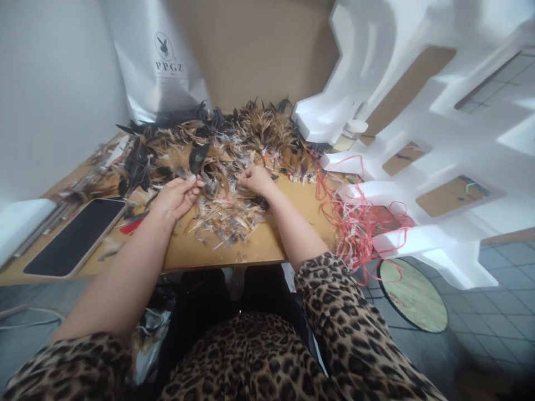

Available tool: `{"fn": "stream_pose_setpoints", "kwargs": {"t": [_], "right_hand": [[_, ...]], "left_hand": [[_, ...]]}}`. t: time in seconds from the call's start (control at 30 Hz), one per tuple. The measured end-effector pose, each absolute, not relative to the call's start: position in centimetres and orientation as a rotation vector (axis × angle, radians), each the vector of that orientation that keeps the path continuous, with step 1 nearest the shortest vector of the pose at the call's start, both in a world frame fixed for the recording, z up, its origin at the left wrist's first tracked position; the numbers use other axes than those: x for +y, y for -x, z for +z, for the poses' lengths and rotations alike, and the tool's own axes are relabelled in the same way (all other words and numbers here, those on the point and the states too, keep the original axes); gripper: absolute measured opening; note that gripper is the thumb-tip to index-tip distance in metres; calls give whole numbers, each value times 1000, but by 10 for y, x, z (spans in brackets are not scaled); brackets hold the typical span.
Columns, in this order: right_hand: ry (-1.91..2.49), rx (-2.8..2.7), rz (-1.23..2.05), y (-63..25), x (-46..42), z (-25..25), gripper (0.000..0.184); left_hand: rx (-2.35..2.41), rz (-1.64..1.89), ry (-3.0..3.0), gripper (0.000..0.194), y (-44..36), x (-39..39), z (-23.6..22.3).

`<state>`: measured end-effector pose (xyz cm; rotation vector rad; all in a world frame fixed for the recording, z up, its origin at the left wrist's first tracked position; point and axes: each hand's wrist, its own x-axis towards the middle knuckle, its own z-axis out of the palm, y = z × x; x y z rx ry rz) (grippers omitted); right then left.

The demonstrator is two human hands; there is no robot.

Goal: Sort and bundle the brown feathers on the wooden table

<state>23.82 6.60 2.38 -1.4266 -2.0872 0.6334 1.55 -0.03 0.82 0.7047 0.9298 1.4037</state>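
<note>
Many feathers [267, 129] surround left fingers [193, 190] pinching a dark feather [199, 159] — right fingers [248, 178] closed, hold unclear.

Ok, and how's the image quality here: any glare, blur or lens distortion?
Head view: wide-angle stretching pulls the white molded pieces long at right; soft sheen on the silver bag, its large lettering still legible; fine strands in the feather pile blur together; left hand and right hand readable, fingertip detail soft; lower right corner dark.
</note>
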Motion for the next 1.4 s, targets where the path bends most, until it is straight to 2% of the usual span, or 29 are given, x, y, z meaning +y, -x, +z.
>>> {"fn": "stream_pose_setpoints", "kwargs": {"t": [0.2, 0.37, 0.6, 0.87, 1.17, 1.4], "right_hand": [[1559, -2226, 458, -203, 51, 24, 33], [1582, -2252, 316, -198, 50, 18, 21], [1158, -2153, 125, -228, 48, 25, 25], [1010, -2093, 43, -234, 52, 26, 25], [1096, -2077, -48, -228, 52, 21, 24], [1104, -1895, 56, -225, 47, 23, 24]], "left_hand": [[950, 1433, -666, 3, -25, 1, 16], [913, 1450, -685, 7, -33, 8, 34], [868, 1449, -587, 12, -26, 14, 29], [825, 1215, -598, 11, -36, 2, 17], [752, 1062, -629, 13, -40, 0, 12], [768, 1172, -637, 10, -44, 0, 15]]}}
